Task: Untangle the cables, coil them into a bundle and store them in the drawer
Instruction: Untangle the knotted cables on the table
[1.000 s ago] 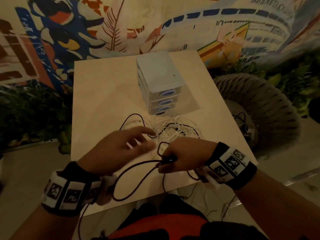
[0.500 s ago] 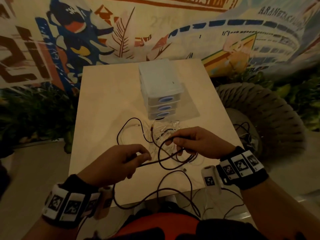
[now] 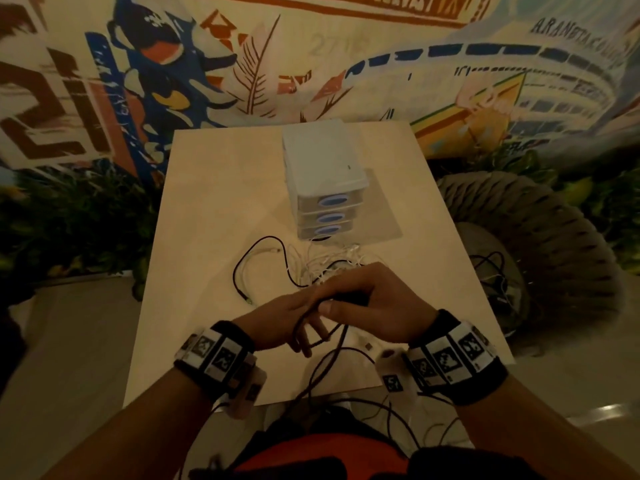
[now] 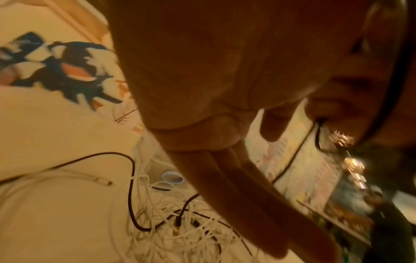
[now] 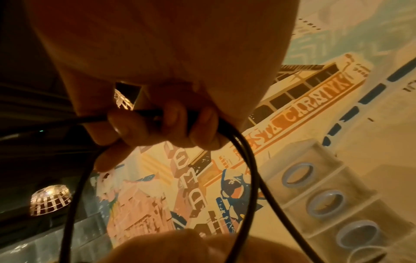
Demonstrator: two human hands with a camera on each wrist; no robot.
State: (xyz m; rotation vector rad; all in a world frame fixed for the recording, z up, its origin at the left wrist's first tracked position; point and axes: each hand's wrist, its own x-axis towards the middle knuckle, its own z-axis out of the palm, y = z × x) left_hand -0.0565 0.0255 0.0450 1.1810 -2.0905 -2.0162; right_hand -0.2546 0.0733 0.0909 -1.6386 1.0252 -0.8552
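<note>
A black cable (image 3: 234, 275) lies partly looped on the table (image 3: 207, 202), and the rest runs to my hands and hangs over the front edge. My right hand (image 3: 346, 303) grips this black cable (image 5: 247, 160) in curled fingers (image 5: 171, 122) and sits over my left hand's fingers. My left hand (image 3: 304, 337) is stretched out with straight fingers (image 4: 247, 195), and a loop of the cable lies around them. A tangle of white cables (image 3: 332, 268) lies just beyond the hands. The white three-drawer unit (image 3: 325, 188) stands behind it, all drawers closed.
A grey wicker chair (image 3: 536, 237) stands right of the table with more dark cables (image 3: 495, 271) on its seat. Leafy plants (image 3: 69, 220) line the floor to the left, below a painted wall. A white cable's plug end (image 4: 108, 182) lies at the table's left.
My right hand has come back and left from the white tangle onto my left hand's fingers, bringing the black cable loop. My left hand's fingers have straightened.
</note>
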